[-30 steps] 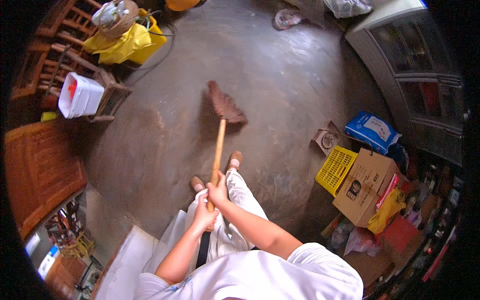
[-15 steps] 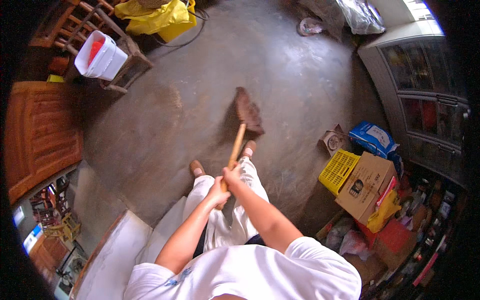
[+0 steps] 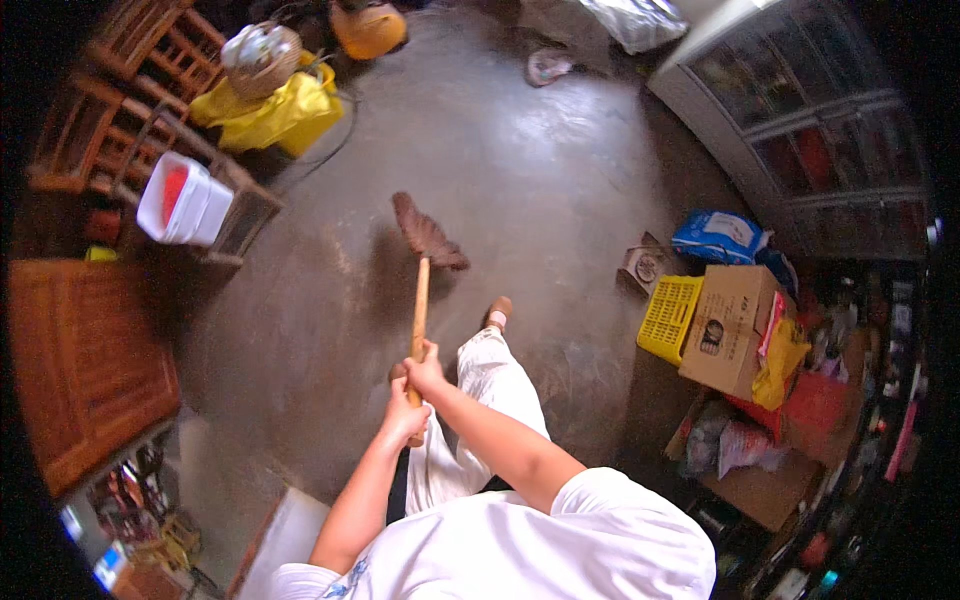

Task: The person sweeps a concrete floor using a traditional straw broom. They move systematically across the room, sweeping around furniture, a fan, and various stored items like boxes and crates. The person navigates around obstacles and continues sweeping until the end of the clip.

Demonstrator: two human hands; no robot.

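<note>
Both my hands grip a broom's pale wooden handle [image 3: 421, 300] in front of my legs. My right hand [image 3: 427, 370] is the upper one, closed round the shaft. Just below it, my left hand [image 3: 404, 413] wraps the handle near its end, which pokes out beneath the fingers. At the far end, the dark brown, fan-shaped broom head [image 3: 430, 235] is over the grey floor [image 3: 540, 200], with a shadow to its left. I cannot tell whether the bristles touch the floor. My right shoe [image 3: 498, 312] stands right of the handle; the left foot is mostly hidden behind my hands.
At left are a wooden door panel [image 3: 95, 360], a white bucket [image 3: 205, 212] with something red inside, and a yellow bag [image 3: 240, 118]. On the right stand a yellow crate [image 3: 668, 318], a cardboard box [image 3: 728, 330], a blue bag [image 3: 718, 236] and a glass-fronted cabinet [image 3: 800, 120].
The broom head and both hands have swung left, past my right foot. My view has turned, so the bucket and door sit lower in it. Both hands keep their hold.
</note>
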